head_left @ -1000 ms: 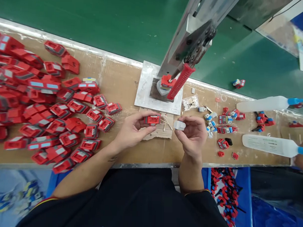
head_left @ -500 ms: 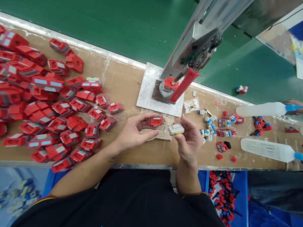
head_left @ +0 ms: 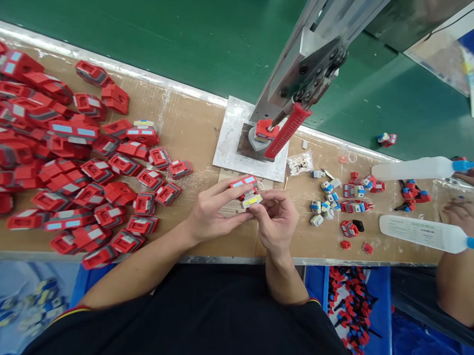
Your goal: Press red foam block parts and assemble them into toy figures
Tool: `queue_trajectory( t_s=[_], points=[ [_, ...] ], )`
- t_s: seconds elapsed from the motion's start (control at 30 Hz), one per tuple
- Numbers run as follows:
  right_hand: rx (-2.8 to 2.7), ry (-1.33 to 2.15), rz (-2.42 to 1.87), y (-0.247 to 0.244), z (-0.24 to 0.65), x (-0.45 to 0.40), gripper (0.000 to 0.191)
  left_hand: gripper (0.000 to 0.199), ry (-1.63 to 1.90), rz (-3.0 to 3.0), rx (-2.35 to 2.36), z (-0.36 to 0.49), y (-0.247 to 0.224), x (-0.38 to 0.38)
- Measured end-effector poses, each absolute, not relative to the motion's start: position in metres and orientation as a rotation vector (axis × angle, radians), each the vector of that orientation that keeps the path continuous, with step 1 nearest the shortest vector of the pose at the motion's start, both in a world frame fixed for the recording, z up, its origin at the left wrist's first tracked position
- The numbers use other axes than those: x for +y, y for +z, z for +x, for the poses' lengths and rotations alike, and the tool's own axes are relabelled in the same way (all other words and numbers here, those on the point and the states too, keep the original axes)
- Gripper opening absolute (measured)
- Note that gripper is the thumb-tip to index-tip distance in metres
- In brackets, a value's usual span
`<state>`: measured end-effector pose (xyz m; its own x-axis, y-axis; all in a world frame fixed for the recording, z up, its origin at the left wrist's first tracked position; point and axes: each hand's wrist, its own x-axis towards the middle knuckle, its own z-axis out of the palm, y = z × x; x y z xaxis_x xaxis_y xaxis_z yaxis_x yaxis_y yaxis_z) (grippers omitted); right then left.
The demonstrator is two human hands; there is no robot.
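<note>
Near the middle of the cardboard-covered bench, my left hand (head_left: 214, 210) is closed around a red plastic toy vehicle part (head_left: 242, 182) with pale window patches. My right hand (head_left: 276, 217) pinches a small grey-white part with a yellow stripe (head_left: 252, 200). The two parts are brought together, the grey-white one at the near side of the red one; my fingers hide how they meet. Just beyond my hands stands a lever press (head_left: 291, 130) with a red handle. Another red part (head_left: 265, 129) sits under its plunger on a metal base plate (head_left: 227, 141).
A large heap of red vehicle parts (head_left: 75, 182) covers the left. Cotton swabs (head_left: 299, 163), small white-blue pieces (head_left: 328, 199) and two white bottles (head_left: 417, 233) lie right. A blue bin (head_left: 378, 317) holds red-black pieces. A co-worker's hand (head_left: 465, 214) is at far right.
My left hand has turned the red part so its windows show. My right hand has moved left, bringing the grey-white part against it. The co-worker's arm has come further in.
</note>
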<state>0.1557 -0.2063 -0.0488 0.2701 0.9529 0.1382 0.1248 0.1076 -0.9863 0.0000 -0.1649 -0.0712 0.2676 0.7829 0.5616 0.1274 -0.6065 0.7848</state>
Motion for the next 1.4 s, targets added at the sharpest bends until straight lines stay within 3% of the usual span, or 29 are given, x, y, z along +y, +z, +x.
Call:
queue_trajectory(
  t_s=[0.23,0.37,0.43,0.7,0.9,1.07,1.23,1.4],
  points=[
    [-1.241,0.821,-1.284,-0.049,0.162,-0.206,0.035,0.054,1.396,1.98,0.736,-0.004,-0.078,-0.165],
    [-1.426,0.843,-1.152,-0.05,0.179,-0.205,0.06,0.076,1.34,1.754,0.629,-0.006,-0.075,-0.171],
    [-1.551,0.903,-1.086,-0.049,0.189,-0.204,0.069,0.073,1.295,1.686,0.587,-0.008,-0.072,-0.175],
    [-1.664,0.826,-1.009,-0.041,0.186,-0.211,0.055,0.054,1.303,1.75,0.511,-0.016,-0.061,-0.175],
    [-1.539,0.861,-0.984,-0.045,0.179,-0.213,0.052,0.063,1.306,1.725,0.484,-0.015,-0.06,-0.173],
    [-1.462,0.815,-0.978,-0.052,0.171,-0.213,0.057,0.082,1.331,1.33,0.452,-0.002,-0.06,-0.178],
    [-1.362,0.83,-0.971,-0.053,0.158,-0.218,0.054,0.06,1.396,1.186,0.482,0.005,-0.055,-0.183],
    [-1.32,0.811,-1.001,-0.046,0.147,-0.232,0.052,0.062,1.492,1.354,0.369,-0.003,-0.047,-0.181]
  ],
)
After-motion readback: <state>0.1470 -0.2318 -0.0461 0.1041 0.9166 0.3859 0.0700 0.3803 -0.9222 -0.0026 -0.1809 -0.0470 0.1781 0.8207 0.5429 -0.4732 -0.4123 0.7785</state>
